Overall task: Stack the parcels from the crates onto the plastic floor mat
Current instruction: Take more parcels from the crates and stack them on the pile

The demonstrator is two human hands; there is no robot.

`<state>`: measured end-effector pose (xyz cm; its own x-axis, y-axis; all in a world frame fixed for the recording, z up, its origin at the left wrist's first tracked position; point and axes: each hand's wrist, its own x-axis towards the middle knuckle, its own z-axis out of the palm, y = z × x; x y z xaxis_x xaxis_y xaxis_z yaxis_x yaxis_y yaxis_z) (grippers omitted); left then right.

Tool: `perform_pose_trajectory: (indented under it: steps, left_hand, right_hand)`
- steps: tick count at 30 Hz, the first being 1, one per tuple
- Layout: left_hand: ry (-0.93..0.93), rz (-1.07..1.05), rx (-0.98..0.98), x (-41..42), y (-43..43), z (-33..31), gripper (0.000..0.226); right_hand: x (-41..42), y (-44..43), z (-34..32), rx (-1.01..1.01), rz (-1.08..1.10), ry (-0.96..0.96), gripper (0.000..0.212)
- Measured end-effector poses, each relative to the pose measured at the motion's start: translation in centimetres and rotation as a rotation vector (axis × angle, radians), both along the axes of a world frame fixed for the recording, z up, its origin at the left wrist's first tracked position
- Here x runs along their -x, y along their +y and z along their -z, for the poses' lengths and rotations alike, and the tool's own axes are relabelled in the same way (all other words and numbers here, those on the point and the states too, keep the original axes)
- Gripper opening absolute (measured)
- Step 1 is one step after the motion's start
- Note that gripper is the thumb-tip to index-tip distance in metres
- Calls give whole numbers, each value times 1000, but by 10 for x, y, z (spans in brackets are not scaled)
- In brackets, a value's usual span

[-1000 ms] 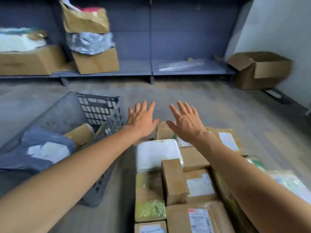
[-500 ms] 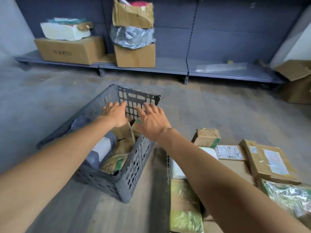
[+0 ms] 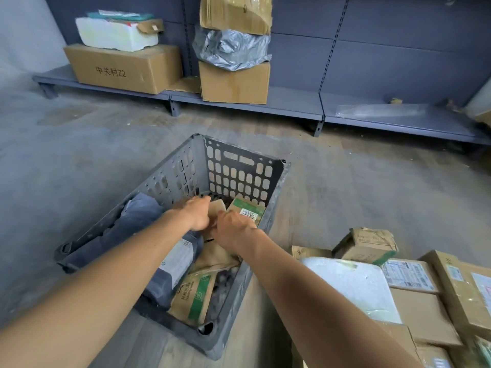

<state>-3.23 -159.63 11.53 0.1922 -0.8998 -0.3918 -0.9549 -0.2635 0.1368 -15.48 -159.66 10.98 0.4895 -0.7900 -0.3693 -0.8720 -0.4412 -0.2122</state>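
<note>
Two bare arms fill the lower part of the view. The left forearm (image 3: 119,274) is uncovered from the wrist down to the lower edge, and so is the right forearm (image 3: 305,288). Both look broad near the camera and narrow toward the wrists. The left hand (image 3: 195,215) and right hand (image 3: 233,232) are bare too. The right hand shows its back and knuckles. The fingers of both are mostly hidden.

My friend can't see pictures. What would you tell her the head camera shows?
The left hand and right hand reach down into a grey crate, touching a brown parcel among others. More parcels lie stacked beside it on the right.
</note>
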Motion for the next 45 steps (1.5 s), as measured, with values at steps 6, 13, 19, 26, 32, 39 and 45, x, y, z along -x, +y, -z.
perform_pose_trajectory:
  steps: [6,13,19,26,32,39,45]
  left_hand:
    - [78,-36,-76,-27,-13,8,66]
    - [48,19,-80,-34,-15,19,42]
    - [72,54,21,-47,-19,-19,32]
    - [205,-85,408,-32,-22,-98,85]
    - [467,-260,639,40,-20,-155,112]
    - [1045,-244,346,159,-28,-144,127]
    - [1128,-1,91,299,2,-120,90]
  right_hand:
    - [-25,-33,33,-153,48,9,18]
    - [-10,-30,28,-396,300,-161,45]
    - [-4,-32,12,-456,537,-645,36]
    - [54,-44,-67,-201,535,-1055,48]
    - [163,-30,-132,-164,497,-1273,27]
    - [325,23,-154,-87,590,-1224,26]
    - [455,76,-148,9,731,-1110,37]
